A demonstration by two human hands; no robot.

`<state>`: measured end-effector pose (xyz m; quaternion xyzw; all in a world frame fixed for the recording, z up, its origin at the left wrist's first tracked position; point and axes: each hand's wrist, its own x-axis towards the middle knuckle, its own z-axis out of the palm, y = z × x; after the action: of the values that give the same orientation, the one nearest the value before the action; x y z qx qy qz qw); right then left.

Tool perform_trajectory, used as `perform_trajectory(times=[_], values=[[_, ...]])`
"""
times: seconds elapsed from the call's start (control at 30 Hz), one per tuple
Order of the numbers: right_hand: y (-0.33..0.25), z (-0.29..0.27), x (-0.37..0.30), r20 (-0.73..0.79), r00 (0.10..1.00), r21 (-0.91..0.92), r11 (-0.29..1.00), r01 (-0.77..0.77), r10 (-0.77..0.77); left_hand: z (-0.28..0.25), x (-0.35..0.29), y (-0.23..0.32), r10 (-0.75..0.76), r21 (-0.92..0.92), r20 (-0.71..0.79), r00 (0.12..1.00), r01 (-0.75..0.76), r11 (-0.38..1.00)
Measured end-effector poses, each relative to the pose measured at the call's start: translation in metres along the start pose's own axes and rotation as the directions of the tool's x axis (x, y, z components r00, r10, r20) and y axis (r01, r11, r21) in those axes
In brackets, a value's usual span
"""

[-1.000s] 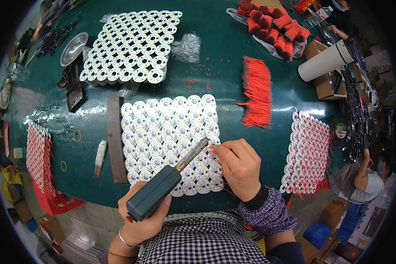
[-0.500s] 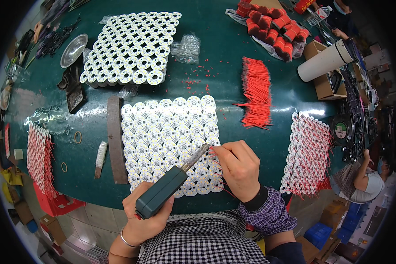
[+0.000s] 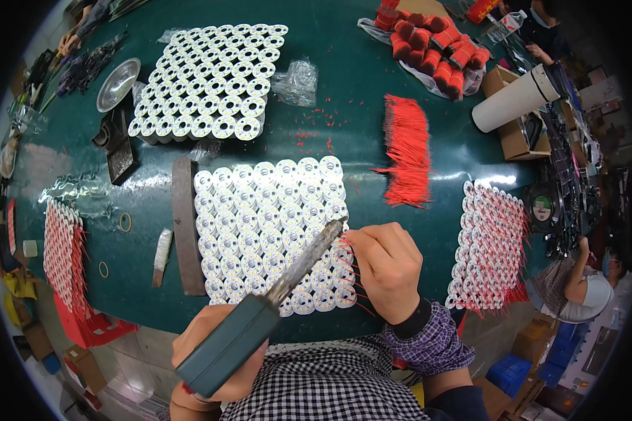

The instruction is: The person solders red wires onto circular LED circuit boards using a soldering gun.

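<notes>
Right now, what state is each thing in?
Left hand, closed on iron
Iron, held; heat can't be told
Right hand, pinching red wire
Front boards, gridded, wired along right edge
Back boards, gridded, no wiring seen
Left boards, wired
Right boards, wired
Loose wires, piled
Wire bundles, heaped

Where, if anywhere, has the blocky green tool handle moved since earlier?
Yes: the handle shifted to the lower left, relative to the white panel of round boards.

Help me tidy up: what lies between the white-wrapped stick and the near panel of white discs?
The head view shows a long brown bar there, along the left edge of the panel.
</notes>
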<state>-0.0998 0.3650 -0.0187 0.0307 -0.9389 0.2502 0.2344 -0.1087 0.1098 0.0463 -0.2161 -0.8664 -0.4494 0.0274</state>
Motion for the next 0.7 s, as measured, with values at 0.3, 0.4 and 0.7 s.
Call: perform_trajectory(times=[0.3, 0.4, 0.7], values=[[0.008, 0.006, -0.004, 0.0, 1.0, -0.021, 0.999, -0.031, 0.031, 0.028, 0.005, -0.019, -0.192, -0.242, 0.09, 0.977, 0.208, 0.948], [0.009, 0.006, -0.004, 0.002, 1.0, -0.025, 0.999, -0.031, 0.031, 0.029, 0.008, -0.019, -0.168, -0.237, 0.113, 0.979, 0.19, 0.953], [0.01, 0.012, -0.007, -0.01, 1.0, -0.037, 0.999, 0.002, -0.002, 0.036, 0.003, -0.024, -0.242, -0.3, 0.145, 0.959, 0.276, 0.913]])
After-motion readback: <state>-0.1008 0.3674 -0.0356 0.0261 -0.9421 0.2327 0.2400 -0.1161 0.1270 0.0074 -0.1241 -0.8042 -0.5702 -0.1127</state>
